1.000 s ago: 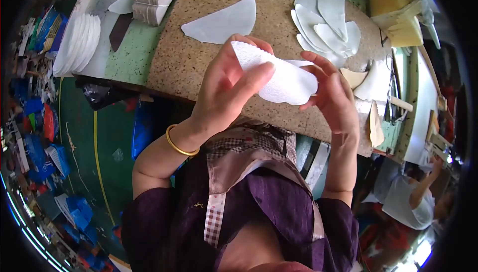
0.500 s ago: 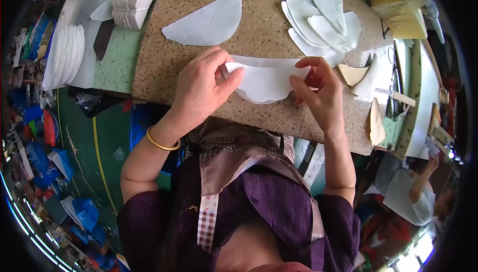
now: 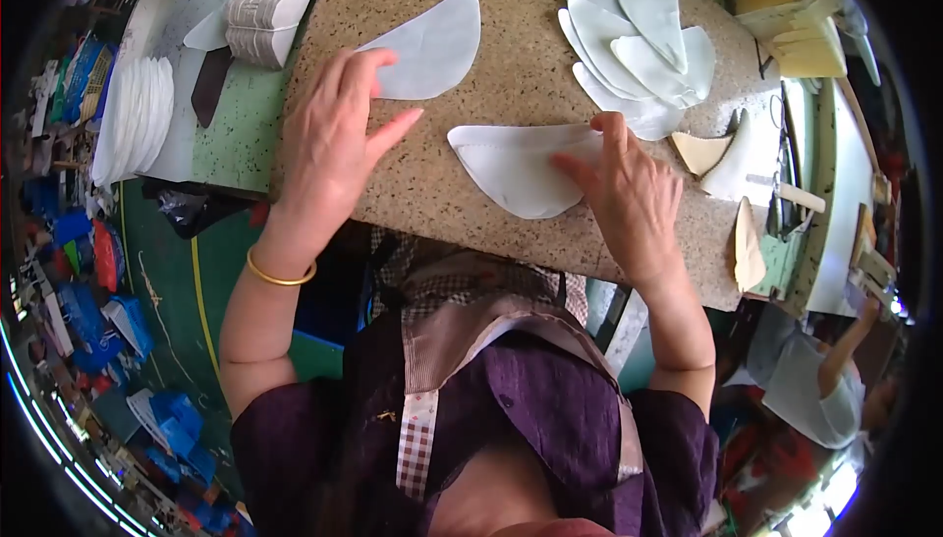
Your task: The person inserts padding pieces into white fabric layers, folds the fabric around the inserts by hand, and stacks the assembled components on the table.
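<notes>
A white curved, sheet-like piece lies near the front of the speckled tabletop, a toothed line along its upper edge. My right hand grips its right end, thumb over the face and index finger at the top edge; the other fingers are curled. My left hand is open, thumb apart from the fingers. Its fingertips overlap the left end of a second white piece farther back; whether they touch it I cannot tell.
White pieces lie fanned at the back right. A tied bundle and a white stack stand at the left. Beige scraps and a wooden-handled tool lie at the right. Another person is at the lower right.
My left hand has let go of the near piece and moved left and back to the second piece. The near piece has come down flatter, with my right hand still at its right end.
</notes>
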{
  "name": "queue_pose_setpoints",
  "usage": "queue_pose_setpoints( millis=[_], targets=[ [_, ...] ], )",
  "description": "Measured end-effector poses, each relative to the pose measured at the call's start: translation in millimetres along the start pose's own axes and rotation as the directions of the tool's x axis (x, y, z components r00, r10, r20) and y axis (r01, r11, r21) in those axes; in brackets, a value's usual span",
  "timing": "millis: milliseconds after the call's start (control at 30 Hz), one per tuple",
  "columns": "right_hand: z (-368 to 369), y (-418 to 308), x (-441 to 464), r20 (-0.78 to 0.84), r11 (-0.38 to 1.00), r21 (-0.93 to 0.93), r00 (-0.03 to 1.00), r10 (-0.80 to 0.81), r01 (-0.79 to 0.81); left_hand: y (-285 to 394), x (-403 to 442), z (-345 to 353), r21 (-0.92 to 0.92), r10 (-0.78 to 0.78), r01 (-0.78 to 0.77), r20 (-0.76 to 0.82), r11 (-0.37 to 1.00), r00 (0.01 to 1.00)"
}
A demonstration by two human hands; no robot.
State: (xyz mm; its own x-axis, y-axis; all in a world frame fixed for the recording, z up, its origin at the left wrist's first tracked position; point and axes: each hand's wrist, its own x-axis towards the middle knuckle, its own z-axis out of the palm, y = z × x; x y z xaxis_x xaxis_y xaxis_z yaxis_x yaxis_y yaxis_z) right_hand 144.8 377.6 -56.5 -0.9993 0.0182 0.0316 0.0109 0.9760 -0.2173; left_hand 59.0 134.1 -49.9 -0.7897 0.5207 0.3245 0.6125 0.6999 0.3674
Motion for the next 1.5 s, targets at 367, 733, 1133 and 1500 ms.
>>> queue_pose_setpoints(
  millis=[367,733,1133,1500],
  targets=[
    [-1.7,3.7,-14.4,0.06,0.828,0.541,0.989,0.138,-0.148,8.1,14.5,-4.2,-0.344,0.002,-0.094,-0.257,0.934,0.966],
    [-40.4,61.8,-37.3,-0.139,0.881,0.36,0.917,0.375,-0.305,61.4,-26.4,28.7,-0.091,0.366,-0.354,0.209,0.931,0.907],
    [-11.2,116.7,-52.3,-0.547,0.983,-0.184,0.831,-0.102,-0.001,74.2,-19.0,18.2,-0.262,0.36,-0.326,0.09,0.908,0.929],
    [-57.7,134.1,-69.2,-0.782,0.986,0.167,0.607,0.142,-0.015,121.6,-0.2,28.8,-0.828,0.348,-0.021,0.212,0.56,0.913]
  ],
)
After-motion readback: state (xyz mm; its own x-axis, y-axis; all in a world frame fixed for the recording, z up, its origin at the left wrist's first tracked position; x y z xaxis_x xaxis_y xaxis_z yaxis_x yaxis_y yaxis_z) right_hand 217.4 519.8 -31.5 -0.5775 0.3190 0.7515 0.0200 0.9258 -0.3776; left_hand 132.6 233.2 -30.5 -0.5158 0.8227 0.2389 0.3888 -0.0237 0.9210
